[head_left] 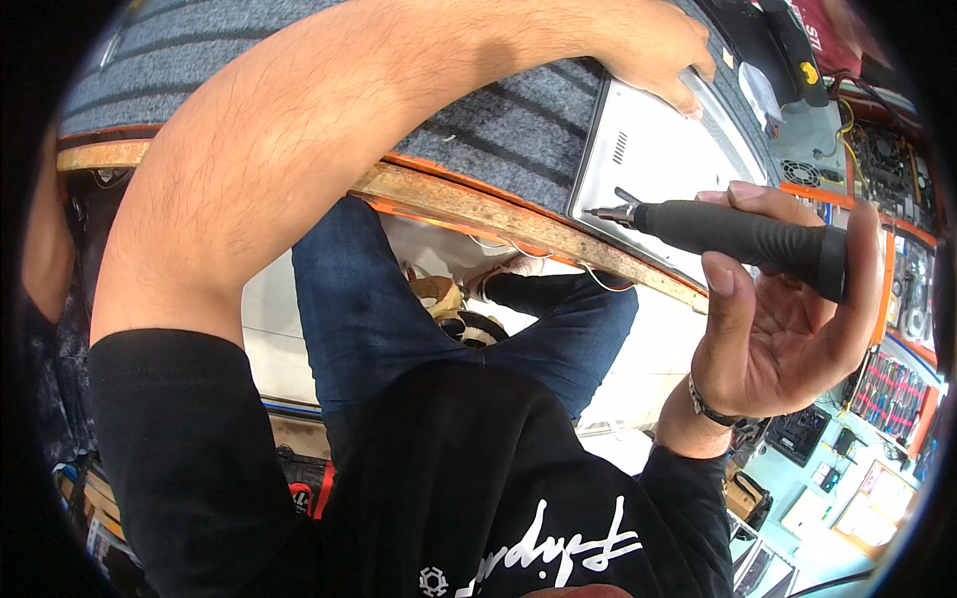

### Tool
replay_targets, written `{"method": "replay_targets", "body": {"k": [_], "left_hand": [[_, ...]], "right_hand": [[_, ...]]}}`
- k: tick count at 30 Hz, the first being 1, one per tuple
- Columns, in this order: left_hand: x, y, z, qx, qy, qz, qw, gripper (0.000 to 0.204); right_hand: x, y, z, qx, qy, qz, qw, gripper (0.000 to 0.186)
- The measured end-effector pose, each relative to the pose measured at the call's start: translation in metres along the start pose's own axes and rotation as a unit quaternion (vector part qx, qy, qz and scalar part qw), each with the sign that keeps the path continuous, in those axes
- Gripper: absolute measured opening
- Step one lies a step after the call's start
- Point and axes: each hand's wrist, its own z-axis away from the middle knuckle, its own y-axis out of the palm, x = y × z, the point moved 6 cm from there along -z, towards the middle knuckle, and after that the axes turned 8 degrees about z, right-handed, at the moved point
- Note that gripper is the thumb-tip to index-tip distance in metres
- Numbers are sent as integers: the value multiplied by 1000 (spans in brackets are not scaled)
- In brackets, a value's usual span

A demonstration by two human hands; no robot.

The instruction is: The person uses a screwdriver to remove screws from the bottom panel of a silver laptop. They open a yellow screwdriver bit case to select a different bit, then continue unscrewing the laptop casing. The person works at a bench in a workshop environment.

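A silver laptop (648, 149) lies bottom side up on the ribbed grey-blue mat, near the bench's front edge. My left hand (658, 50) reaches across and grips its far edge, thumb on the casing and fingers over the side. In my right hand (788, 319) is a black electric screwdriver (748, 234), held almost level between the thumb and the fingers. Its bit points left, at the laptop's near left corner; whether it touches a screw is too small to tell.
The mat (498, 130) covers a bench with a worn wooden edge (449, 199). Beyond the laptop are a clear plastic piece (760, 92) and a black object with a yellow mark (797, 50). Shelves of parts (887, 169) stand at right. Another person's arm (48, 229) shows at far left.
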Motion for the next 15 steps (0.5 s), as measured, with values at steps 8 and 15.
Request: {"method": "replay_targets", "body": {"k": [8,15], "left_hand": [[0,0,-1,-14,13,-9,1000,50],[2,0,0,-13,10,-8,1000,49]], "right_hand": [[0,6,3,7,-27,-39,999,76],[-2,13,2,10,-25,-45,999,72]]}}
